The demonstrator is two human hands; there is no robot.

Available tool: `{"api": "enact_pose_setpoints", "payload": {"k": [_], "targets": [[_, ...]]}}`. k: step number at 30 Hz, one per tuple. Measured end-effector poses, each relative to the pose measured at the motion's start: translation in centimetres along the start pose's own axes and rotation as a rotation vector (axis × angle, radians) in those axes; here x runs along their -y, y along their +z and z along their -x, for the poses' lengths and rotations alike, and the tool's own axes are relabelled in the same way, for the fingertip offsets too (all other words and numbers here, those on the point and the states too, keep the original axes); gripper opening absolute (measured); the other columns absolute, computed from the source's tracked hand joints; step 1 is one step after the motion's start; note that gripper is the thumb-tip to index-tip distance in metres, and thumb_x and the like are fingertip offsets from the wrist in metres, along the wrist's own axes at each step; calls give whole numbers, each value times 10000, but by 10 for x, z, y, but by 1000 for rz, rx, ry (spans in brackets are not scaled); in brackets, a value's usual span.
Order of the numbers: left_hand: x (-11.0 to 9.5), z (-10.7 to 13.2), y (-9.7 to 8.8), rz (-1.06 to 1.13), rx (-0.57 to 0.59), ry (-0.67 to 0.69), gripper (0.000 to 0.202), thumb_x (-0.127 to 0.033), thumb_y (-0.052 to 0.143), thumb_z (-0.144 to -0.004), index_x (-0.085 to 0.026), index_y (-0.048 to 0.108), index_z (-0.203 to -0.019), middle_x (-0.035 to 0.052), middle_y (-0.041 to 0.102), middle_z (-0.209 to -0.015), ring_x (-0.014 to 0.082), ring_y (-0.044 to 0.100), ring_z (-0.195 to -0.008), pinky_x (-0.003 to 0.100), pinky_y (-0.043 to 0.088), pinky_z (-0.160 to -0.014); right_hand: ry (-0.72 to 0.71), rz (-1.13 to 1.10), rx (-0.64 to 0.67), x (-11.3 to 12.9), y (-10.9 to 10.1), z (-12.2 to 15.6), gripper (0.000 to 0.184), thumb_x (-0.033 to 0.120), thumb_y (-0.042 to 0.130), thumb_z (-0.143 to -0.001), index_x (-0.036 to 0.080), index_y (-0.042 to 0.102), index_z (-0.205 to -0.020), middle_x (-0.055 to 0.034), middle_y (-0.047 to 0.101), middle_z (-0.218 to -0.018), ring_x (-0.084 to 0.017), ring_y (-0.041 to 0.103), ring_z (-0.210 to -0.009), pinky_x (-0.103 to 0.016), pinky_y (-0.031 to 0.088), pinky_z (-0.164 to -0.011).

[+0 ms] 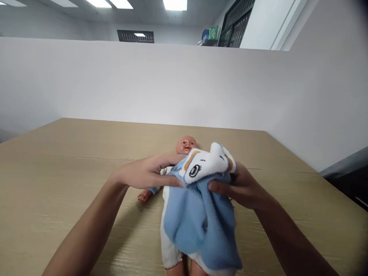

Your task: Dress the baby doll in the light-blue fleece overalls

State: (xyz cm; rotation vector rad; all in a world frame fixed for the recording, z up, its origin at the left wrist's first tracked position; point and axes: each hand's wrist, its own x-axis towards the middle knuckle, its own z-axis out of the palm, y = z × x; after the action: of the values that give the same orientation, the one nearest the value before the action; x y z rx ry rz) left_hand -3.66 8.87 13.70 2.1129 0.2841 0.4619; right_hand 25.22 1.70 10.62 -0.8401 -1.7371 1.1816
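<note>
A baby doll (186, 145) lies on its back on the wooden table (71, 172), head pointing away from me, dressed in a white bodysuit (168, 251). Above its chest I hold a blue fleece garment (198, 218) with a white animal-face hood (207, 163). My left hand (146, 172) pinches the garment's left edge, fingers closed. The garment's right side is gripped by my right hand (241, 186), thumb on top. The cloth hangs down over the doll's torso and hides most of it. One small doll hand (143, 196) shows at the left.
White partition walls (172, 84) stand along the far and right sides of the table. The table's right edge (316, 172) drops to a dark floor area. A black window grille (235, 23) and ceiling lights show above the partition.
</note>
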Motion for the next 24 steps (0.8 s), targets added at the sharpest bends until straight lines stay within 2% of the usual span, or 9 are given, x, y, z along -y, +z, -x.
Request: {"api": "enact_pose_setpoints", "payload": {"k": [3,7,9,12,15,17,20,22,24], "targets": [[6,-4,7,73,-125,49,459,-416,681,-1041,-226,646,-1457,102,677,-1440,259,649,-1290,311,533,-1104,82,-26,154,-7,7,-7,481,359,911,-846,224,770,-1286,-51,801,-1194,-241,751,-1105,-296,630,-939],[3,-6,13,95,-218,-69,463,-518,634,-1054,-197,673,-1386,100,703,-1361,256,676,-1210,299,569,-1019,209,40,406,-15,10,-6,339,319,924,-803,227,824,-1114,-24,826,-1121,-233,768,-1052,-311,640,-975],[2,-3,10,74,-129,-122,408,-515,638,-1051,-184,708,-1278,77,741,-1237,225,697,-1094,260,577,-921,199,52,372,-17,10,-2,330,322,922,-796,224,823,-1095,-26,825,-1130,-249,763,-1090,-320,636,-993],[4,2,1,75,89,-185,349,-485,778,-952,-161,742,-1076,42,744,-985,195,693,-877,230,554,-739,131,-31,191,-20,9,3,407,440,905,-820,204,800,-1135,-54,812,-1155,-285,759,-1119,-360,635,-990],[10,4,-5,161,173,-138,280,-402,853,-889,-148,735,-907,45,724,-896,200,686,-848,244,560,-747,60,15,81,-22,9,2,461,552,807,-905,183,781,-1181,-92,789,-1219,-315,732,-1194,-420,592,-1076],[14,1,-4,247,119,-75,222,-364,797,-946,-150,742,-954,58,743,-941,201,700,-921,249,577,-826,74,103,142,-22,10,-1,440,545,769,-937,187,785,-1191,-89,794,-1196,-308,734,-1183,-420,586,-1088],[19,-4,-1,267,22,-55,224,-342,713,-1018,-156,736,-1142,73,767,-1093,188,700,-1040,240,576,-926,176,142,394,-18,10,-5,421,487,862,-861,219,810,-1182,-44,817,-1070,-276,762,-1102,-365,613,-1037],[21,-4,0,256,44,-95,241,-368,706,-1025,-150,732,-1126,68,768,-1050,173,704,-967,215,581,-859,236,115,530,-17,7,-6,446,463,935,-771,224,833,-1133,-32,822,-1002,-275,770,-1093,-351,620,-1025],[23,-3,-1,265,146,-163,278,-420,768,-975,-145,730,-980,41,738,-858,154,679,-776,189,559,-686,273,68,515,-20,3,-5,494,481,973,-702,222,845,-1103,-40,823,-1008,-294,757,-1147,-357,617,-1033]]}}
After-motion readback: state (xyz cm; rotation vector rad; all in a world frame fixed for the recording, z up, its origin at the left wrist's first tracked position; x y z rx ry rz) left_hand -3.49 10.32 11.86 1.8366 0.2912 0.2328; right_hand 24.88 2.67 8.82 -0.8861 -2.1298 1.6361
